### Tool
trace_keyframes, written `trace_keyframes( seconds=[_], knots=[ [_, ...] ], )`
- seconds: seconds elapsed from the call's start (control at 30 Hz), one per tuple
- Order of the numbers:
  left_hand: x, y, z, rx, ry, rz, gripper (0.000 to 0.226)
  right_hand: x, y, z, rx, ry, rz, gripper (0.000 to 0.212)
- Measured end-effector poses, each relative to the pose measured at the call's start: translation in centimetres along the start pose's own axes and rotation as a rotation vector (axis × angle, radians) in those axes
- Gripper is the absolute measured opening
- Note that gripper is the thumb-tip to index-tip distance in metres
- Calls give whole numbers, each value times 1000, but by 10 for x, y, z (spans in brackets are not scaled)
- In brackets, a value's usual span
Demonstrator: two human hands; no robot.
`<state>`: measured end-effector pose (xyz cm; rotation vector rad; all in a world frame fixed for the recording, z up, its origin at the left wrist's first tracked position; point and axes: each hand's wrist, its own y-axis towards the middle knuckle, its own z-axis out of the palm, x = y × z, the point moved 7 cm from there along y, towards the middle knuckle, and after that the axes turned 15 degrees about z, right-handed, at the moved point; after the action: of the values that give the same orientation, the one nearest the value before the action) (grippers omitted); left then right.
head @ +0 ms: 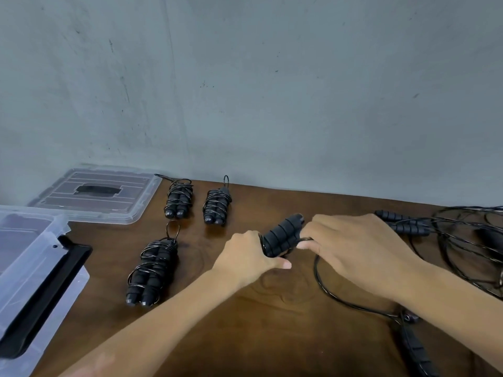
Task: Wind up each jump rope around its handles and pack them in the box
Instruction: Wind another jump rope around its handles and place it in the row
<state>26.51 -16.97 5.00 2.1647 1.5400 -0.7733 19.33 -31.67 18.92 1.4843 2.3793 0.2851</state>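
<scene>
Two ribbed black foam handles (283, 235), slanting toward upper right at centre frame, sit between both hands: left hand (250, 257) grips their lower end (nearer), right hand (351, 248) pinches the thin black cord (321, 278).

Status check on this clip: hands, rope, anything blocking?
Left hand grips handle pair; right hand pinches cord. Three wound ropes on table, unpacked. Loose tangle at right; path clear.
</scene>
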Motion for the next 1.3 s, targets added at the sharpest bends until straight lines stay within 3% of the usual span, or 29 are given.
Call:
trace_keyframes(
  seconds=[0.13, 0.33, 0.5, 0.6, 0.63, 0.7, 0.73, 0.8, 0.93, 1.03, 1.2, 1.3],
  knots=[
    [-16, -3, 3, 104, 143, 55, 67, -7, 22, -7, -129, 29, -63, 21],
    [-36, -5, 3, 134, 240, 226, 47, -30, 54, 10, -72, 79, 34, 45],
    [-45, -12, 2, 215, 78, 446, 40, -60, 70, 36, 59, 240, 178, 52],
    [-49, -16, -8, 170, -122, 519, 37, -65, 72, 60, 168, 287, 226, 59],
    [-48, -17, -13, 136, -205, 514, 36, -65, 69, 73, 219, 297, 242, 58],
    [-44, -18, -21, 67, -378, 482, 32, -72, 58, 100, 311, 378, 330, 29],
    [-41, -18, -23, 45, -461, 465, 29, -74, 51, 113, 347, 435, 367, 25],
    [-35, -17, -25, 7, -588, 416, 26, -68, 41, 124, 288, 461, 345, 52],
    [-14, -11, -25, -97, -803, 269, 25, -40, 29, 111, 188, 358, 226, 36],
    [1, -7, -22, -152, -882, 186, 33, -37, 20, 115, 258, 301, 263, 59],
    [24, 2, -13, -251, -992, 63, 48, -37, 6, 109, 322, 338, 328, 22],
    [37, 5, -12, -302, -985, -4, 47, -40, 2, 95, 364, 399, 417, 16]
  ],
)
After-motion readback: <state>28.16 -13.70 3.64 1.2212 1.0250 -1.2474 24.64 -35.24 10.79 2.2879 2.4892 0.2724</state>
